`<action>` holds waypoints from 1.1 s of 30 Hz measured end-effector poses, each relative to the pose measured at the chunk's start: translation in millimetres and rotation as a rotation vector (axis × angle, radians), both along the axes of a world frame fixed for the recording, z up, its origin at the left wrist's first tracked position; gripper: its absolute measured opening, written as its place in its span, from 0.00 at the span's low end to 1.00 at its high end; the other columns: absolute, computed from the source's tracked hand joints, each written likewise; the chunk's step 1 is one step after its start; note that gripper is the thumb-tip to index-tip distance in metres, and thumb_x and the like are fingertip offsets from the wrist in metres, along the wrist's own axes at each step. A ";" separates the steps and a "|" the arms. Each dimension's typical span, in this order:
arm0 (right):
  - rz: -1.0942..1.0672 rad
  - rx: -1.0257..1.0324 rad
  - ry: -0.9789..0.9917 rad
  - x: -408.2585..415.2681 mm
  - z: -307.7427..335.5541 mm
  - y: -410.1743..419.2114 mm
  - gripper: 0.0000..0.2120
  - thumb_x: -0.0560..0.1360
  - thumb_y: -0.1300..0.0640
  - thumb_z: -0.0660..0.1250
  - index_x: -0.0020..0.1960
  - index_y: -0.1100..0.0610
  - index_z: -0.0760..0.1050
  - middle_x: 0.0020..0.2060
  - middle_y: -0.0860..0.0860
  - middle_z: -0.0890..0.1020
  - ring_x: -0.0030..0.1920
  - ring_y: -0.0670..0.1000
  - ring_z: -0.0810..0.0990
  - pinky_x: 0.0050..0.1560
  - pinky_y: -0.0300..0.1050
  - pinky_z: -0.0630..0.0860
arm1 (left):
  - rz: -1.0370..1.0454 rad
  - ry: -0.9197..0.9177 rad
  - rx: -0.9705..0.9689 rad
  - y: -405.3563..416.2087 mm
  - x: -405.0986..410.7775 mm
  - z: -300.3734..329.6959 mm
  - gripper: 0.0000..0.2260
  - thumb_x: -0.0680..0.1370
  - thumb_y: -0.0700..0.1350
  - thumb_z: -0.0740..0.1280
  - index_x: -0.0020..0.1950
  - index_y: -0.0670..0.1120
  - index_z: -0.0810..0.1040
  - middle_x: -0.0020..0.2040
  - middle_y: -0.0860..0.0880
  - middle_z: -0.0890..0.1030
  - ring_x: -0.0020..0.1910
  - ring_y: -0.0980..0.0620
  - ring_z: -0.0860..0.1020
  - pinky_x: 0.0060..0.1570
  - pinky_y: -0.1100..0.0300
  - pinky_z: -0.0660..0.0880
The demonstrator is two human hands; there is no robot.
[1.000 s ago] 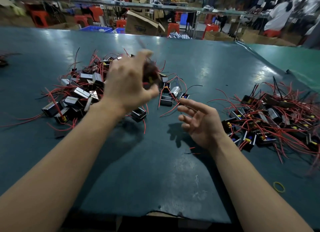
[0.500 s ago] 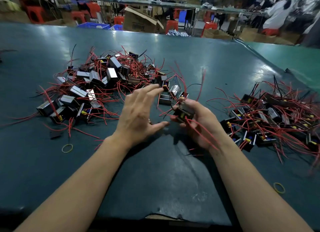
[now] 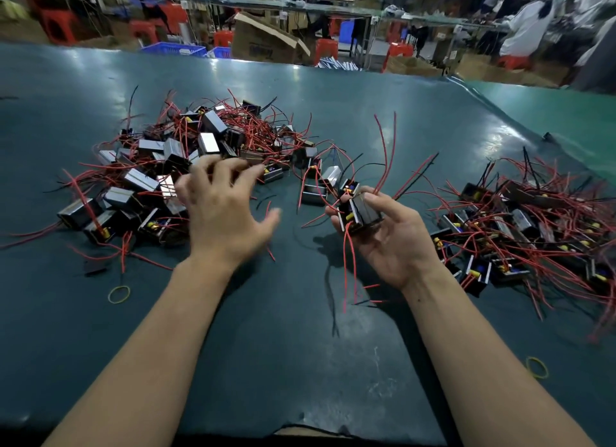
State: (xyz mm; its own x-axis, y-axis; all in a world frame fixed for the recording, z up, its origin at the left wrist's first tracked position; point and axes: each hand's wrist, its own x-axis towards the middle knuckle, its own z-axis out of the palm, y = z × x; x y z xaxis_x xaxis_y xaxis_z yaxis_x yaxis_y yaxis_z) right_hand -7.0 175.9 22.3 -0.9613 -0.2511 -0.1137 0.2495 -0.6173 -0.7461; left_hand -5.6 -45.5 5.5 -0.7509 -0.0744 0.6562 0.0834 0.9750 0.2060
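On the head view I see my right hand (image 3: 393, 243) gripping a small black boxy unit (image 3: 363, 213) with long red leads above the green table (image 3: 300, 363), my left hand (image 3: 223, 213) spread and empty over the left pile (image 3: 160, 166), and another tangled pile (image 3: 533, 226) crowding the right side.

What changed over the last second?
The left hand passed the wired component to the right hand, which now grips it. The left hand, now empty, has moved back toward the left pile. The left pile and the right pile stayed put.
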 end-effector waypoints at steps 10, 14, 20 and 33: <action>0.114 0.067 -0.009 5.5 -6.7 -13.5 0.09 0.78 0.61 0.62 0.58 0.59 0.69 0.43 0.59 0.79 0.40 0.55 0.79 0.46 0.52 0.80 | -0.530 -0.106 0.500 50.8 13.1 -11.2 0.14 0.77 0.52 0.69 0.53 0.42 0.83 0.45 0.48 0.82 0.43 0.50 0.79 0.47 0.55 0.76; 0.096 0.246 0.001 3.9 -12.5 -15.0 0.04 0.78 0.62 0.64 0.53 0.60 0.73 0.40 0.56 0.81 0.35 0.51 0.82 0.38 0.47 0.82 | -0.541 -0.068 0.618 47.9 7.5 -12.4 0.03 0.76 0.41 0.72 0.44 0.43 0.84 0.42 0.49 0.81 0.41 0.51 0.79 0.44 0.58 0.75; -0.109 0.526 0.235 3.3 -17.0 -13.2 0.05 0.78 0.62 0.67 0.44 0.58 0.80 0.38 0.56 0.84 0.38 0.51 0.83 0.41 0.43 0.80 | -0.472 -0.120 0.932 47.6 10.4 -8.4 0.01 0.75 0.41 0.73 0.44 0.46 0.85 0.38 0.48 0.84 0.34 0.54 0.78 0.37 0.52 0.76; -0.260 0.787 0.429 8.5 -13.2 -10.0 0.04 0.75 0.62 0.71 0.46 0.54 0.81 0.39 0.54 0.81 0.38 0.49 0.77 0.37 0.40 0.76 | -0.560 -0.170 1.082 44.1 11.7 -4.1 0.06 0.75 0.34 0.70 0.46 0.44 0.82 0.38 0.49 0.84 0.38 0.57 0.82 0.42 0.67 0.77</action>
